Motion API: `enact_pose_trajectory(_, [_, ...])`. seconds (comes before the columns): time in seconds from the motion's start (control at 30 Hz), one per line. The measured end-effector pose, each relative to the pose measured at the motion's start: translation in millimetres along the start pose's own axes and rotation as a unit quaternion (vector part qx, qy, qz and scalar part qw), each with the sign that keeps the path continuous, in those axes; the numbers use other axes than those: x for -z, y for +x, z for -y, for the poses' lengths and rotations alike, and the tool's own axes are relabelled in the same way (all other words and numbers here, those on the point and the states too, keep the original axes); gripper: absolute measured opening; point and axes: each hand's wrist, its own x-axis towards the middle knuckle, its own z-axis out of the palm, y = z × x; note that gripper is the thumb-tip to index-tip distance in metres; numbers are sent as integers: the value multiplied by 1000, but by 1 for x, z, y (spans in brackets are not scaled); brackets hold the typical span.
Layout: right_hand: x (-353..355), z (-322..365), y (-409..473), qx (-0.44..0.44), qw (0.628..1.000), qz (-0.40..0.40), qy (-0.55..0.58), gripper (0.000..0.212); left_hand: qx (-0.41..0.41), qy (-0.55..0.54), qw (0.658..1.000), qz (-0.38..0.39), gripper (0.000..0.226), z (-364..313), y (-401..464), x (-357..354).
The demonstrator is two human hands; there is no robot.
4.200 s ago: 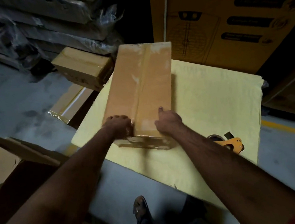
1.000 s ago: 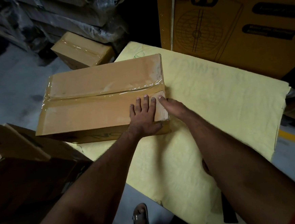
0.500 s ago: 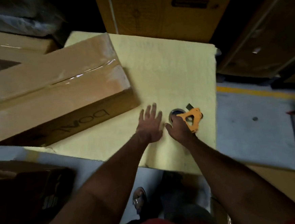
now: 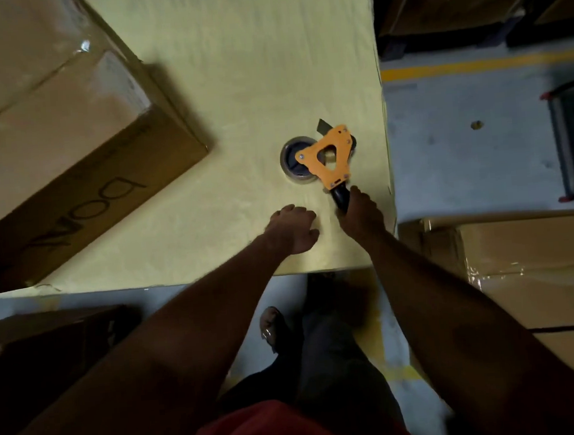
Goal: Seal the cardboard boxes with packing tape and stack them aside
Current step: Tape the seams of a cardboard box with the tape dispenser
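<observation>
A low work surface draped in a pale yellow woven sheet [image 4: 232, 67] carries the work; on its left part lies a long brown cardboard box [image 4: 66, 131] sealed with clear tape along its top seam, set at a slant, dark printed letters on its near side; toward the right edge, well apart from the box, an orange tape dispenser with a black handle [image 4: 330, 157] lies on its side on the sheet, its roll of clear tape [image 4: 295, 163] flat against the cloth; around it, grey concrete floor [image 4: 461, 141] with a yellow painted line [image 4: 473, 65].
</observation>
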Motion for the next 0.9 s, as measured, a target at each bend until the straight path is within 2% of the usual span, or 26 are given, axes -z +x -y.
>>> enact_pose_trajectory(0.13, [-9,1,21,-2,1000,23,-13,70,-8,-9,1000,27,54,1,11,-6])
enact_pose_trajectory(0.27, [5,24,28,-72,996,45,41,61,23,-40,997,61,56,2,2,12])
enact_pose_trajectory(0.33, [22,34,25,-78,993,43,72,55,34,-63,995,68,53,6,-9,36])
enact_pose_trajectory(0.4, [45,49,22,-53,993,29,102,47,37,-126,990,43,44,15,-23,69])
enact_pose_trajectory(0.47, [73,69,21,-8,991,10,137,43,46,-217,974,-46,32,28,-36,107])
enact_pose_trajectory(0.53, [107,98,18,41,985,-7,167,40,71,-322,932,-150,19,44,-51,151])
enact_pose_trajectory(0.6, [142,134,13,88,977,-29,191,37,110,-399,888,-200,14,60,-73,196])
enact_pose_trajectory(0.77, [209,223,-7,181,952,-49,241,22,166,-565,783,-201,42,88,-116,269])
enact_pose_trajectory(0.83, [226,254,-21,220,939,-48,259,31,150,-655,707,-221,50,95,-127,290])
enact_pose_trajectory(0.9, [236,282,-35,254,926,-55,274,29,115,-742,615,-239,56,102,-135,311])
